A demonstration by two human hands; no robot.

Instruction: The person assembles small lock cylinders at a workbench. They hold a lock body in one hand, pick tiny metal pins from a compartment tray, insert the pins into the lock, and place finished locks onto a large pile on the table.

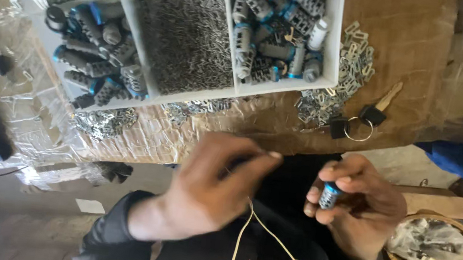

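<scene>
Head view: at lower right of the frame the right hand [358, 209] is closed around a small grey cylinder with a blue band [329, 196], fingers and thumb wrapped about its upper part. Left of it, mid-frame, the left hand [214, 188] is pinched shut, thumb against fingertips, on a thin pale cord [244, 229] trailing downward. Across the top, a white divided tray [233, 30] holds more grey cylinders and small metal pieces, with keys [367, 118] on the brown tabletop at its right.

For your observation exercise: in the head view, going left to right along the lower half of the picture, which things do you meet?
White scrap of paper on the floor → left hand pinching a thin pale cord → right hand holding a small grey cylinder with a blue band → round basket of crumpled plastic.
</scene>
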